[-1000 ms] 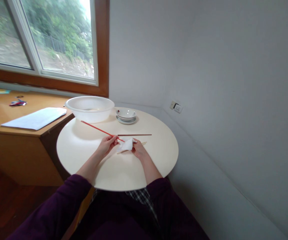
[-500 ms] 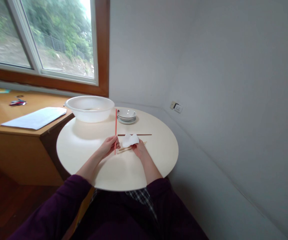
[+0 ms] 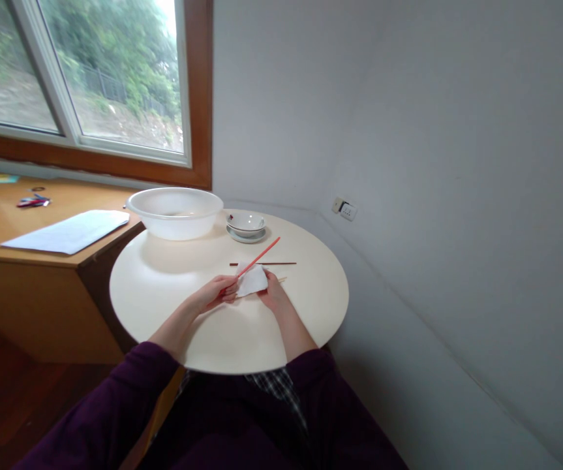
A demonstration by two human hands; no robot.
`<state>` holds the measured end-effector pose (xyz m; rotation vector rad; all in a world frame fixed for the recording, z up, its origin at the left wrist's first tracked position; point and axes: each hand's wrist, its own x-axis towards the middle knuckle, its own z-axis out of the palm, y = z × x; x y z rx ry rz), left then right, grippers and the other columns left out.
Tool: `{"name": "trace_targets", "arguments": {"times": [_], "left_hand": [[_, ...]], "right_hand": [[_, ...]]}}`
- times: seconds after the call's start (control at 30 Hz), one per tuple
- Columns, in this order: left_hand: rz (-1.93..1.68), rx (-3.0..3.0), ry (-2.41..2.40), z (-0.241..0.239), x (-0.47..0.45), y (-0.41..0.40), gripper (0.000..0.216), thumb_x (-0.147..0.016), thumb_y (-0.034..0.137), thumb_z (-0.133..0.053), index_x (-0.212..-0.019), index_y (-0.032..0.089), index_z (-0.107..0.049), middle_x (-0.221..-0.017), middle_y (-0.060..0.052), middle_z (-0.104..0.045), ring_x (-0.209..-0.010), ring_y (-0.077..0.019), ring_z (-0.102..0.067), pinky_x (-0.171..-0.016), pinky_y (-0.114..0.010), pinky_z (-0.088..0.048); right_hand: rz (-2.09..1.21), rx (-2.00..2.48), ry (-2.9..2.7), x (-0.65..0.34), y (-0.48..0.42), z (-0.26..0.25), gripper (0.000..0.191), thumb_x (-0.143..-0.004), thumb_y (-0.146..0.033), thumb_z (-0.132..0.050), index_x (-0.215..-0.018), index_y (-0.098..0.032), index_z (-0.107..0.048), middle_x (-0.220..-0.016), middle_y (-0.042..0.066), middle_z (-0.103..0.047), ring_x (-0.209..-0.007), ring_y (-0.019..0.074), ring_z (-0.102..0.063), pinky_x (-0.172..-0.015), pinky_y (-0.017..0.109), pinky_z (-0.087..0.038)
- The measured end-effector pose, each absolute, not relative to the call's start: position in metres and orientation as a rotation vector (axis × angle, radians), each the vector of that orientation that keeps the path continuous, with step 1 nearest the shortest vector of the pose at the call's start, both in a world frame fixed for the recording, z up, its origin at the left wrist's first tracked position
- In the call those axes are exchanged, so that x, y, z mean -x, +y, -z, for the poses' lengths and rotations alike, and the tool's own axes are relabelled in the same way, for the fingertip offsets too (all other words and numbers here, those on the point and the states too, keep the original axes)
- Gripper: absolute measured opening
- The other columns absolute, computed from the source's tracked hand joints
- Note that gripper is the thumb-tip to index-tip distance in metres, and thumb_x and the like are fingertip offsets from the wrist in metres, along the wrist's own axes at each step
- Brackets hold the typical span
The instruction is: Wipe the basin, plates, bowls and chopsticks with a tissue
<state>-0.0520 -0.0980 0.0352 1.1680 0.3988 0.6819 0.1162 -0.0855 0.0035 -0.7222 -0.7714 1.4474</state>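
My left hand (image 3: 221, 291) is closed on the lower end of a red chopstick (image 3: 261, 254), which slants up and to the right across a white cloth (image 3: 252, 281). The cloth, perhaps a paper tissue, is gripped at its right side by my right hand (image 3: 272, 291). Just behind the cloth a dark brown chopstick (image 3: 284, 264) lies flat on the round table (image 3: 158, 307). Light wooden chopsticks (image 3: 282, 280) lie partly hidden beneath the cloth and my hands.
A large translucent white basin (image 3: 176, 225) stands at the table's back left. Beside it a white bowl (image 3: 246, 225) rests on a plate (image 3: 246, 237). On the wooden desk (image 3: 90, 258) at left are white paper (image 3: 68, 232) and a small bundle of coloured items (image 3: 34, 201).
The red chopstick has swung from upright to a slant toward the right and now passes over the cloth. The cloth has shifted slightly left and down.
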Motion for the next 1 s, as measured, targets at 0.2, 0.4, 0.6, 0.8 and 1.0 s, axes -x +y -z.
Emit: {"name": "trace_targets", "arguments": {"times": [0.2,0.4,0.6,0.8,1.0], "left_hand": [[-0.646,-1.238,0.469,-0.0343,0.0519,-0.0992,0.040,-0.078,0.039,-0.059,-0.049,0.016,-0.041,-0.044,0.006,-0.030,-0.040,-0.0052,-0.028,-0.043,-0.022,-0.022],[-0.706,-1.258,0.516,-0.0328,0.0513,-0.0965,0.040,-0.072,0.041,-0.064,-0.049,0.016,-0.044,-0.042,0.006,-0.031,-0.039,-0.0049,-0.027,-0.042,-0.023,-0.016],[-0.805,-1.280,0.618,-0.0301,0.0506,-0.0921,0.037,-0.066,0.041,-0.069,-0.050,0.015,-0.049,-0.042,0.007,-0.032,-0.039,-0.0041,-0.025,-0.042,-0.022,-0.015],[-0.878,-1.308,0.705,-0.0273,0.0478,-0.0902,0.038,-0.059,0.042,-0.073,-0.048,0.014,-0.050,-0.042,0.006,-0.036,-0.039,-0.0038,-0.028,-0.042,-0.021,-0.014],[-0.889,-1.332,0.761,-0.0283,0.0471,-0.0940,0.035,-0.058,0.040,-0.074,-0.050,0.014,-0.052,-0.041,0.006,-0.036,-0.039,-0.0041,-0.030,-0.042,-0.021,-0.015]], "right_hand": [[-1.499,0.721,-0.858,-0.1124,-0.0940,-0.0037,0.016,-0.062,-0.027,-0.070,-0.073,-0.017,-0.065,-0.071,0.000,-0.069,-0.061,0.0138,-0.061,-0.061,0.023,-0.049],[-1.495,0.693,-0.892,-0.1118,-0.0958,-0.0039,0.020,-0.059,-0.023,-0.071,-0.076,-0.016,-0.065,-0.072,-0.001,-0.069,-0.061,0.0128,-0.061,-0.062,0.023,-0.048],[-1.479,0.649,-0.923,-0.1099,-0.0965,-0.0061,0.019,-0.060,-0.022,-0.071,-0.078,-0.017,-0.064,-0.075,-0.001,-0.069,-0.064,0.0126,-0.061,-0.064,0.022,-0.048],[-1.457,0.618,-0.950,-0.1076,-0.0946,-0.0043,0.019,-0.059,-0.016,-0.071,-0.076,-0.016,-0.062,-0.076,-0.001,-0.068,-0.066,0.0130,-0.061,-0.067,0.023,-0.049],[-1.442,0.613,-0.927,-0.1065,-0.0935,-0.0025,0.020,-0.058,-0.015,-0.072,-0.074,-0.018,-0.060,-0.072,-0.004,-0.067,-0.065,0.0113,-0.060,-0.066,0.021,-0.048]]}}
